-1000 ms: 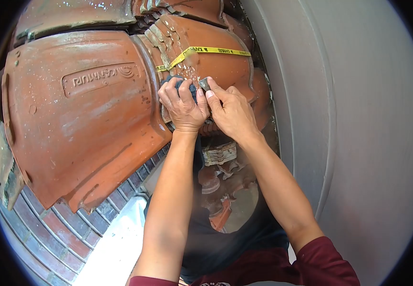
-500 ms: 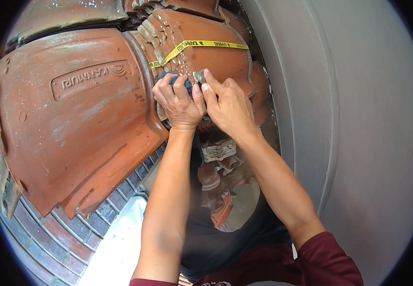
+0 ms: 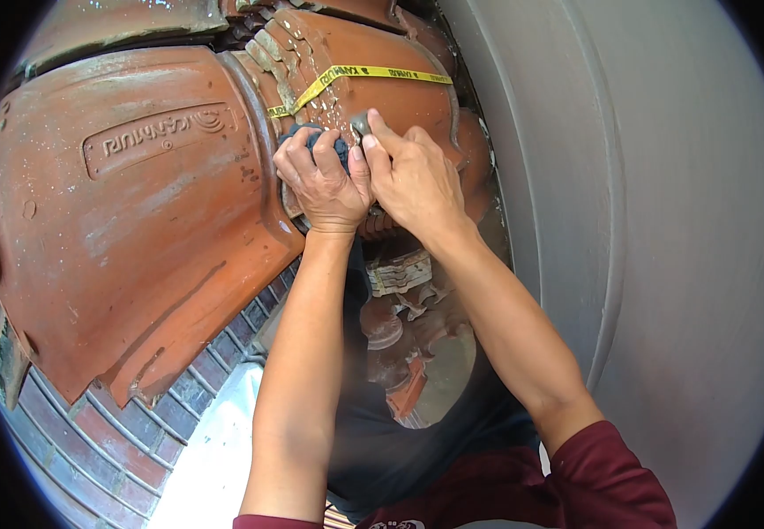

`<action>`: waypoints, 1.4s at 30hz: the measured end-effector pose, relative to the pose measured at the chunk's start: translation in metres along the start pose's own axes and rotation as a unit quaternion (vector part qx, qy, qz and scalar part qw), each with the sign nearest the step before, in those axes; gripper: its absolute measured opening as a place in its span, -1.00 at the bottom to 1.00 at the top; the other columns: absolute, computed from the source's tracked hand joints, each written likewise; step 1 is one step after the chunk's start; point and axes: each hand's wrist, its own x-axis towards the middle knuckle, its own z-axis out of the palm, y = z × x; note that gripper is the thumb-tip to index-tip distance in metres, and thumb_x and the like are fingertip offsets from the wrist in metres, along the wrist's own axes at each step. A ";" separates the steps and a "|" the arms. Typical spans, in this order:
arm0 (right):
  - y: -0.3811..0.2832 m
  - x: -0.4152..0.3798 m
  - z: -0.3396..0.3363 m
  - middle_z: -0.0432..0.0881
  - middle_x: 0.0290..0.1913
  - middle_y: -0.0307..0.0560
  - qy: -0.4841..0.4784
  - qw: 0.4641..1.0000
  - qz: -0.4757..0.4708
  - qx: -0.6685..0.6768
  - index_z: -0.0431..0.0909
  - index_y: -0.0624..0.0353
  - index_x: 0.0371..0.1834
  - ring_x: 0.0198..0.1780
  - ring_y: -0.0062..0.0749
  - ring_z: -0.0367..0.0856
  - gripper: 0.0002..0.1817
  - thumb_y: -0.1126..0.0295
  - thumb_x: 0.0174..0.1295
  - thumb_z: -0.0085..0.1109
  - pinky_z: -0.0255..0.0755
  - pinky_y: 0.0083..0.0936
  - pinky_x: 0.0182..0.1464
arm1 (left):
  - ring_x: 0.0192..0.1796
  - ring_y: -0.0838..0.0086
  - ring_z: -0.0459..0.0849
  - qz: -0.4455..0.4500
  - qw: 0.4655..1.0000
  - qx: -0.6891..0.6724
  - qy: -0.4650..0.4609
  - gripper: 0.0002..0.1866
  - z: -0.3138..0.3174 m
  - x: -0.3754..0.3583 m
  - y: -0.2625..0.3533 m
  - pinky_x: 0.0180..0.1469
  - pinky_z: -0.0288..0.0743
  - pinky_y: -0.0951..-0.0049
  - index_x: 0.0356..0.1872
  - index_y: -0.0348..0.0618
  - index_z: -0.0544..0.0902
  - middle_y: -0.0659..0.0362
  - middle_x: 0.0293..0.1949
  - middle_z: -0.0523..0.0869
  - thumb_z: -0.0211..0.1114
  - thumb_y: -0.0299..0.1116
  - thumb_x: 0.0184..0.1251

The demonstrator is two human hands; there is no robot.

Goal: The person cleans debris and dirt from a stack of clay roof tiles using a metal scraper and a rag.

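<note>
A stack of orange clay roof tiles (image 3: 408, 101) lies in front of me, bound by a yellow printed strap (image 3: 391, 73). White specks dot its near corner. My left hand (image 3: 322, 185) is closed around a bunched dark blue cloth (image 3: 340, 148) and rests against the tile edges. Just to its right, my right hand (image 3: 422, 181) pinches a small flat grey piece, like a scraper blade (image 3: 360, 122), between thumb and forefinger, its edge at the speckled tile surface. Most of that piece's lower part is hidden by my fingers.
A large tile (image 3: 135, 220) with raised lettering fills the left. Brickwork (image 3: 131, 441) and a white sheet (image 3: 210, 467) lie below it. A grey curved wall (image 3: 664, 220) stands close on the right. Broken tile pieces (image 3: 408, 388) lie beneath my arms.
Both hands and the tiles sit slightly higher and further left in view. The grey piece has tilted a little; both grips stay the same.
</note>
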 end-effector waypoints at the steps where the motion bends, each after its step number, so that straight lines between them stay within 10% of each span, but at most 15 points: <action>1: -0.001 -0.003 -0.002 0.60 -0.15 0.33 -0.002 1.000 -0.005 -0.003 0.54 -0.04 0.40 -0.13 0.32 0.69 -0.48 0.07 0.46 -0.05 0.57 0.10 -0.05 | 0.09 -0.02 0.41 0.002 1.000 0.001 -0.001 -0.64 0.000 0.001 0.000 0.16 0.30 -0.04 0.00 -0.14 0.54 -0.08 0.03 0.48 0.29 -0.22 0.24; 42: 0.006 -0.001 -0.011 0.64 -0.14 0.34 0.008 0.999 0.036 0.028 0.54 0.00 0.39 -0.07 0.27 0.68 -0.48 0.04 0.49 -0.05 0.54 -0.01 0.04 | 0.10 0.00 0.40 0.012 1.000 -0.010 -0.008 -0.67 -0.004 0.003 0.001 0.19 0.28 -0.01 0.00 -0.21 0.55 -0.11 0.02 0.48 0.26 -0.29 0.27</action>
